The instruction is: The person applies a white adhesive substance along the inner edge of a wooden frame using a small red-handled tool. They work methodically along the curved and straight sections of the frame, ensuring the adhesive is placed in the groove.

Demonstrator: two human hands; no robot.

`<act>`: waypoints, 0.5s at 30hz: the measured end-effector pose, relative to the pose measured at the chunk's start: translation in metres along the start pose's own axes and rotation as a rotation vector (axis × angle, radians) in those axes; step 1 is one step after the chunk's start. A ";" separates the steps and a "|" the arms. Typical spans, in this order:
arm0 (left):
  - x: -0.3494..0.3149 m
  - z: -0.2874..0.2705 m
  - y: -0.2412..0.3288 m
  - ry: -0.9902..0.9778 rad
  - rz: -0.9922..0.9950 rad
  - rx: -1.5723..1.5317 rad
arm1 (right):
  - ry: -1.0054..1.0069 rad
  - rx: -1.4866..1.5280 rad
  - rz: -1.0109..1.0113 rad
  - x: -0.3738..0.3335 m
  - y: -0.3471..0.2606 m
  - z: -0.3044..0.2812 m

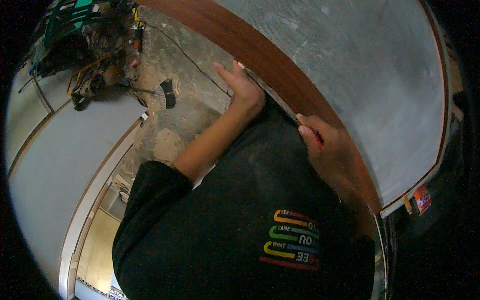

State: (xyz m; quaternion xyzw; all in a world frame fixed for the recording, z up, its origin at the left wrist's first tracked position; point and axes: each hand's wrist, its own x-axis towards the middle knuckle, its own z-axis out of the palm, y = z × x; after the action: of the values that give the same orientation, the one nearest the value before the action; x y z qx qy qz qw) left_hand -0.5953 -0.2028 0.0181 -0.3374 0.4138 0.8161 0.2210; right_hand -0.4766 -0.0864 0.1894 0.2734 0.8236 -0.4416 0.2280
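A large panel has a grey face (370, 90) and a brown wood-grain strip (270, 55) along its near edge. My left hand (245, 92) is at the strip's outer edge, its fingers stretched out and apart, with the fingertips near the edge. Farther right along the same edge, my right hand (325, 137) is closed around a small red-and-black tool (319, 138). Most of that tool is hidden in the fist, so its kind does not show. Thumb and forefinger point to the panel's edge. My black shirt covers the lower middle.
A brush head (166, 94) lies on the dusty floor (165, 140), with a thin cable (187, 57) nearby. Clutter and a green chair (75, 17) stand at the far left. Another pale panel (65, 150) is on the left. A small orange-red packet (422, 199) sits beyond the panel's right corner.
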 end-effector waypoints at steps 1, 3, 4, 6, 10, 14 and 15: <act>0.001 0.005 -0.003 0.053 0.012 -0.007 | -0.058 0.013 0.056 0.003 0.002 -0.003; 0.008 0.010 -0.008 0.028 0.004 -0.126 | -0.100 0.076 0.094 0.008 0.005 -0.012; 0.010 0.010 -0.009 0.027 0.000 -0.157 | -0.128 0.103 0.122 0.009 0.005 -0.014; 0.016 0.006 -0.012 0.051 -0.015 -0.200 | -0.106 0.063 0.082 0.013 0.004 -0.017; 0.025 -0.006 -0.014 -0.037 -0.047 -0.148 | -0.098 -0.016 0.055 0.021 0.005 -0.003; 0.036 -0.012 -0.021 -0.061 -0.093 -0.104 | -0.076 -0.028 0.082 0.032 0.015 0.019; 0.039 -0.013 -0.023 -0.042 -0.117 -0.076 | -0.074 -0.050 0.099 0.035 0.017 0.025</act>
State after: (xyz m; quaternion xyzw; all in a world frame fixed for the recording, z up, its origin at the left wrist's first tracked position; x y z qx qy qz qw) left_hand -0.6018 -0.1976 -0.0283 -0.3521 0.3572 0.8239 0.2639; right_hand -0.4883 -0.0912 0.1448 0.2916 0.8108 -0.4190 0.2864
